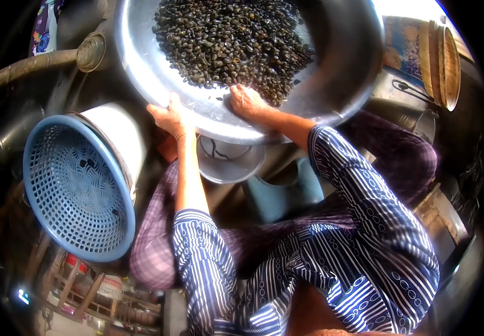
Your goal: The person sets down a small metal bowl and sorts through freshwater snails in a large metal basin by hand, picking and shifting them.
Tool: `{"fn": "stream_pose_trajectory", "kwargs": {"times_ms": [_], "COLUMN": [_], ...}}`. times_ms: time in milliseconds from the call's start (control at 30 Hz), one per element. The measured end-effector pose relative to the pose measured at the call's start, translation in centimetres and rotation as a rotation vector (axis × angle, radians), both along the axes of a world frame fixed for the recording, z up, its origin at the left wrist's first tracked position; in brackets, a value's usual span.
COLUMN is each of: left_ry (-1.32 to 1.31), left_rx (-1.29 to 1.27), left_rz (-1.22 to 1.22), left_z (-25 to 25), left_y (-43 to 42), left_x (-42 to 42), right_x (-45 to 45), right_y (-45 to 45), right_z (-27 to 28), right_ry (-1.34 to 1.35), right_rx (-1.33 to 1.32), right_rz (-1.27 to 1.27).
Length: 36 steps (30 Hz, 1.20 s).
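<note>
A wide metal basin [197,106] holds a heap of small dark shellfish [228,47], which look like little clams or snails. My left hand [170,119] grips the basin's near left rim, with part of its fingers hidden. Inside the basin, my right hand [246,102] rests at the near edge of the heap. Its fingers are curled in, and whatever they hold is hidden. A few loose shellfish lie on the bare metal around it.
To the left, a blue perforated basket [79,187] sits on a white bucket [120,134]. Below the basin are a pale container [231,165] and a blue-green plastic stool [284,193]. A worn bucket [415,59] lies on its side at upper right. A wooden-handled ladle [35,67] is at upper left.
</note>
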<state>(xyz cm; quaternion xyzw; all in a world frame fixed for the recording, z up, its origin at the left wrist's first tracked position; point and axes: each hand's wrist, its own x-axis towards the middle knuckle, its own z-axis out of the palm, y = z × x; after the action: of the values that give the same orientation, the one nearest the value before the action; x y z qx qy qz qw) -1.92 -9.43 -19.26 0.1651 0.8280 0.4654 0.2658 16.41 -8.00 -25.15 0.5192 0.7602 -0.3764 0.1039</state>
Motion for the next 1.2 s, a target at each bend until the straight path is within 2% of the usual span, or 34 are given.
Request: {"fn": "stream_pose_trajectory", "kwargs": {"times_ms": [100, 167, 333, 433, 567, 600, 633, 667, 733, 767, 833, 867, 900, 967, 1000, 1033, 1067, 1133, 1200], "left_ry": [0.030, 0.020, 0.014, 0.009, -0.004, 0.035, 0.079, 0.097, 0.486, 0.486, 1.105, 0.819, 0.399, -0.615, -0.151, -0.424, -0.627, -0.989, -1.127], "left_rx": [-0.027, -0.039, -0.022, -0.004, 0.013, -0.064, -0.141, -0.274, -0.209, -0.209, 0.030, 0.354, 0.284, -0.135, -0.526, -0.548, -0.553, -0.592, -0.664], "left_rz": [-0.007, -0.003, -0.009, -0.002, 0.000, -0.025, -0.051, -0.066, -0.205, -0.206, -0.510, -0.650, -0.867, -1.063, -1.525, -1.284, -1.142, -1.042, -1.102], "left_z": [0.5, 0.6, 0.2, 0.1, -0.3, 0.1, 1.2, 2.4, 2.7, 2.9, 5.6, 4.3, 3.1, -0.8, 0.1, -4.6, -7.6, -8.5, -7.4], "left_y": [0.3, 0.0, 0.0, 0.0, -0.1, 0.0, 0.3, 0.7, 0.8, 1.0, 2.8, 4.3, 5.0, 6.1, 7.1, 5.9, 5.0, 3.5, 3.6], "left_x": [0.1, 0.2, 0.0, 0.0, -0.1, -0.1, -0.1, 0.1, -0.1, 0.0, 0.7, 1.6, 2.6, 4.4, 5.7, 6.3, 6.6, 6.9, 6.7], "right_x": [1.0, 1.6, 2.6, 2.5, 1.8, 1.5, 1.3, 1.4, 1.5, 1.6, 1.6, 1.5, 1.3, 1.2, 1.4, 1.4, 1.5, 1.7, 1.9], "right_y": [0.0, -0.2, 0.8, 1.0, 1.6, 1.4, 1.3, 1.2, 1.5, 1.5, 1.6, 1.0, 0.7, 0.6, 0.1, 0.3, 0.1, 0.0, 0.1], "right_z": [0.1, -0.4, -1.7, -1.4, 1.2, 1.8, 1.4, 1.1, 1.7, 2.0, 2.2, 2.4, 2.5, 1.8, 0.2, 0.5, 0.8, 1.9, 3.1], "right_ry": [-0.096, -0.107, -0.094, -0.157, 0.032, 0.132, 0.198, 0.213, 0.272, 0.273, 0.312, 0.317, 0.340, 0.381, 0.393, 0.442, 0.491, 0.400, 0.433], "right_rx": [-0.038, 0.067, 0.010, -0.153, -0.413, -0.529, -0.450, -0.527, -0.541, -0.541, -0.608, -0.614, -0.459, -0.166, -0.194, -0.160, -0.135, -0.259, -0.298], "right_rz": [-0.093, -0.233, -0.248, -0.226, -0.278, -0.319, -0.257, -0.279, -0.185, -0.186, -0.153, -0.155, -0.083, 0.049, 0.010, 0.010, 0.004, 0.001, -0.012]}}
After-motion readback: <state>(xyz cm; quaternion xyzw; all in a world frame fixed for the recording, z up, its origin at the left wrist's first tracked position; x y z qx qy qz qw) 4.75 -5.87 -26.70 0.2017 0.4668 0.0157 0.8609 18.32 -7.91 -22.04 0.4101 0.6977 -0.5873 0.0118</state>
